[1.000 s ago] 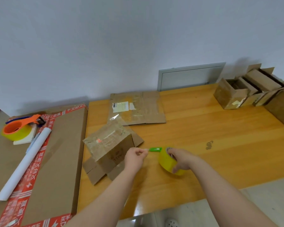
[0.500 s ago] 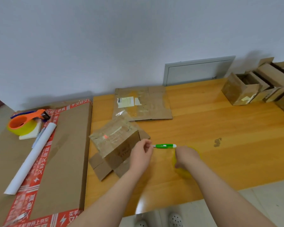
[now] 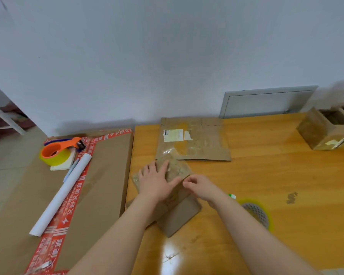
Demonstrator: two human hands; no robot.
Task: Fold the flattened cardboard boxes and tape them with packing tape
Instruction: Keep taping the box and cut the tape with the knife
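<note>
Box (image 3: 178, 170) at table's (image 3: 266, 175) near left, left hand (image 3: 157, 180) pressing flat on top. Right hand (image 3: 200, 186) curled at right corner, grip unclear. Risk: uneven pressure, flaps spring, seam gapes.

The desk (image 3: 266, 175) is honey-orange wood grain. The box (image 3: 179, 169) is plain brown. The tape roll (image 3: 256, 212) is yellow, the dispenser (image 3: 68, 144) orange, and the red strip (image 3: 72, 211) carries white characters.

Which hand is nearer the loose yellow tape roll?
Right. The right hand is beside the box, just left of the tape roll; the left hand lies flat on the box, farther left.
</note>
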